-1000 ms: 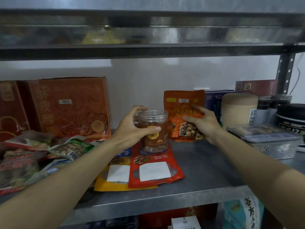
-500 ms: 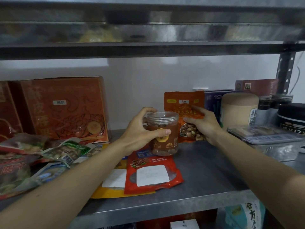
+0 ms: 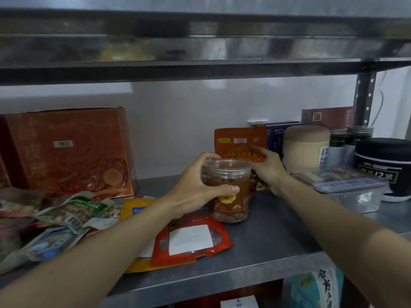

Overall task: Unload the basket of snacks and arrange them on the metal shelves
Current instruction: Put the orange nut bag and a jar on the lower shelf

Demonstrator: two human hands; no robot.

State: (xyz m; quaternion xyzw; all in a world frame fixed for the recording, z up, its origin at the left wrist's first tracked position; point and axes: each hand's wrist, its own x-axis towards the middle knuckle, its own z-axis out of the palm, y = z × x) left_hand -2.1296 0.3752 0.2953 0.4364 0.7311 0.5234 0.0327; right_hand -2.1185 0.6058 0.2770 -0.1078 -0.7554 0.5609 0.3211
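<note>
- The clear jar point(image 3: 230, 196) has come down and to the right over the last second. It now stands in front of the orange pouch point(image 3: 239, 143), its base apparently on the metal shelf point(image 3: 278, 245), though I cannot be sure it is fully set down.
- This snack looks nearly placed, with only the release left.
- The left hand point(image 3: 198, 185) reaches forward, its grip wrapped round the jar's upper half, thumb across the front.
- The right hand point(image 3: 270, 172) steadies the orange pouch upright behind the jar, its grip closed on the pouch.
</note>
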